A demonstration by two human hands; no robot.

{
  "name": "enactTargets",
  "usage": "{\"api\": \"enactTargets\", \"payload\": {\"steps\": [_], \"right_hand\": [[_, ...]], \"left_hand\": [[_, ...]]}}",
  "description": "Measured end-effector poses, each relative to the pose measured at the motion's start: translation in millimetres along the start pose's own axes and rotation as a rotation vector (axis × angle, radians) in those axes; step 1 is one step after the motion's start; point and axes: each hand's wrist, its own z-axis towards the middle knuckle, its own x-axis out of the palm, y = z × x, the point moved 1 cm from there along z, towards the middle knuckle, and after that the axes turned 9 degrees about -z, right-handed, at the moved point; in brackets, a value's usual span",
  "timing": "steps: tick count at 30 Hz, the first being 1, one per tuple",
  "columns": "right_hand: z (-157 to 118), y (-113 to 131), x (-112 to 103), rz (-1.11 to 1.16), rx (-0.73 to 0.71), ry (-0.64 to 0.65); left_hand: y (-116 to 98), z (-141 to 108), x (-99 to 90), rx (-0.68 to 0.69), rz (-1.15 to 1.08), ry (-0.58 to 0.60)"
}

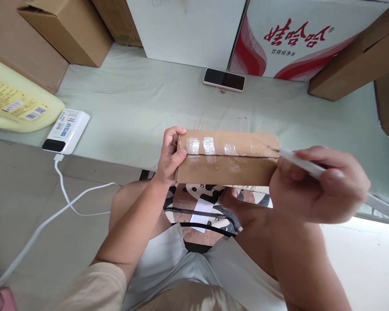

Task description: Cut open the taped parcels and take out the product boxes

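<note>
A narrow brown cardboard box [227, 170] is held over my lap at the near edge of the bench. Pieces of shiny clear tape cross the seam along its top. My left hand [171, 155] is closed around the box's left end, thumb on the near side and fingers at the far corner. In my closed right hand [324, 183] is a slim white pen-like tool [298, 162]. Its thin dark tip points left, over the right part of the box top; whether it touches the cardboard I cannot tell. Motion blurs this hand, which hides the box's near right corner.
A phone [224, 80] lies on the cloth-covered bench [132, 90]. White cartons [188, 30] and brown boxes [74, 30] line the back. At left are a yellow bottle [19, 95] and a white device [66, 131] with a cable [61, 181] running down. A patterned stool [188, 235] stands below.
</note>
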Motion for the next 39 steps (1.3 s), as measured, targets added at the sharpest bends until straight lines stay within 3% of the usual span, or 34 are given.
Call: {"api": "enactTargets", "payload": {"steps": [4,7,9,14,17,20,25,27,33,39], "right_hand": [[7,-17,-8,-0.031,0.117,-0.1],[8,-37,-12,-0.102,0.282,-0.246],[7,-53,-8,-0.194,0.372,-0.264],[4,-84,17,-0.427,0.53,0.09],[7,-86,25,-0.433,0.59,0.148],[13,-75,23,-0.278,0.569,0.051],[13,-43,13,0.348,0.503,-0.051],[9,-31,9,0.453,0.476,-0.107],[0,-11,8,0.266,0.328,-0.315],[-7,-2,15,0.064,0.183,-0.497]], "left_hand": [[-4,3,-2.9,-0.019,0.028,0.009],[-2,6,0.3,-0.001,-0.016,-0.039],[0,9,5.5,0.012,-0.038,-0.082],[0,13,19.6,0.057,-0.038,-0.132],[-1,15,22.8,0.091,0.002,-0.12],[0,15,21.7,0.081,0.044,-0.108],[-1,18,12.3,0.054,0.063,-0.105],[-2,21,7.7,0.046,0.1,-0.116],[-13,23,7.1,0.332,0.247,-0.258],[-29,11,11.0,0.377,0.374,-0.141]]}}
